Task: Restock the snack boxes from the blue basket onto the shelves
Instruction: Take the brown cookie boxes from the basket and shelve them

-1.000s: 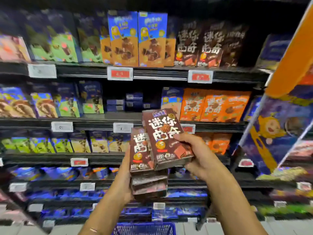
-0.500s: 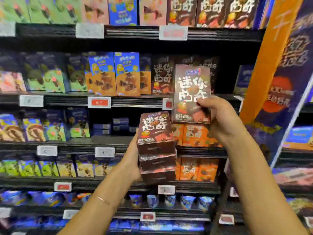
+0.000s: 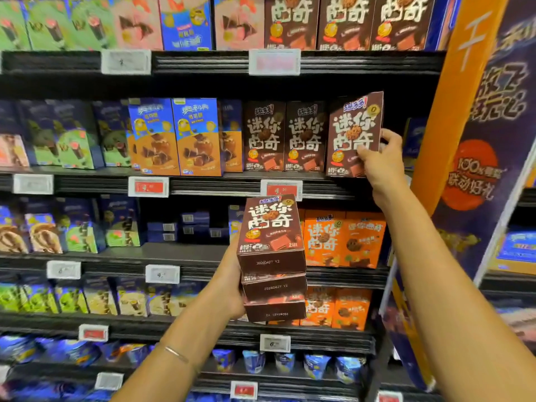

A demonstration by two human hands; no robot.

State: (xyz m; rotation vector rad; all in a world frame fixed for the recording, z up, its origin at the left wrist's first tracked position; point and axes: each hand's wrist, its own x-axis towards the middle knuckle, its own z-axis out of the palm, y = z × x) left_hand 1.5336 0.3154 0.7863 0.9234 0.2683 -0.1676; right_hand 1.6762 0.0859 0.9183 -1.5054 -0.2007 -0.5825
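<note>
- Dark store shelves (image 3: 203, 185) fill the view, stacked in tiers and packed with snack boxes, with price tags (image 3: 148, 187) clipped along their front edges; an orange and purple banner (image 3: 452, 82) stands at the right end
- The right hand (image 3: 380, 163) grips a brown box (image 3: 352, 134) by its right side, thumb on the front face and fingers curled behind, at the right end of the second shelf from the top
- That box tilts slightly; its lower edge meets the shelf's front lip, but I cannot tell if it rests there
- Just to its left stand two matching brown boxes (image 3: 264, 137), upright and side by side, then blue-and-orange boxes (image 3: 174, 134)
- The left hand (image 3: 229, 282) clasps a stack of three brown boxes (image 3: 272, 256) from the left, held in the air in front of the middle shelves
- Behind the stack, orange boxes (image 3: 342, 239) fill the right end of the third shelf
- A thin bracelet (image 3: 177, 353) circles the left wrist
</note>
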